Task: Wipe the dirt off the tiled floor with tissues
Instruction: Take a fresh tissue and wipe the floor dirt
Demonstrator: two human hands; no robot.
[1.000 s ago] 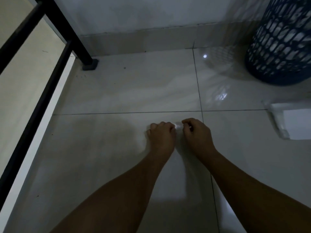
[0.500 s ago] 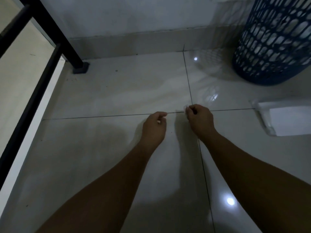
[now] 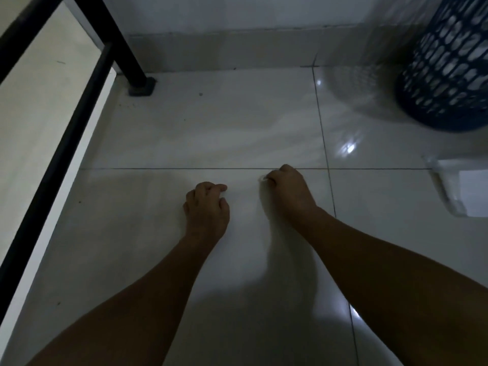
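Tissue [image 3: 264,178] shows only as a tiny pale scrap at the fingertips of the right hand [image 3: 286,190], pinched there between thumb and curled fingers, just below the grout line that runs across the tiled floor [image 3: 211,128]. From that scrap the rest of the right hand lies toward four o'clock, with the forearm trailing off the same way. The left hand [image 3: 207,207] sits toward eight o'clock of the scrap, clearly apart from it, fingers loosely curled with nothing visible in them; whether its fingertips touch the tile is hard to tell in the dim light. A dark speck of dirt [image 3: 200,94] lies on the tile toward eleven o'clock of the right hand, well away, and a few finer specks dot the floor near the foot of the black metal frame [image 3: 138,88] in the far left corner. A packet of tissues [image 3: 464,188] rests on the floor toward three o'clock of the right hand, well apart. A blue plastic basket [image 3: 454,75] stands toward two o'clock, against the wall [image 3: 224,11].
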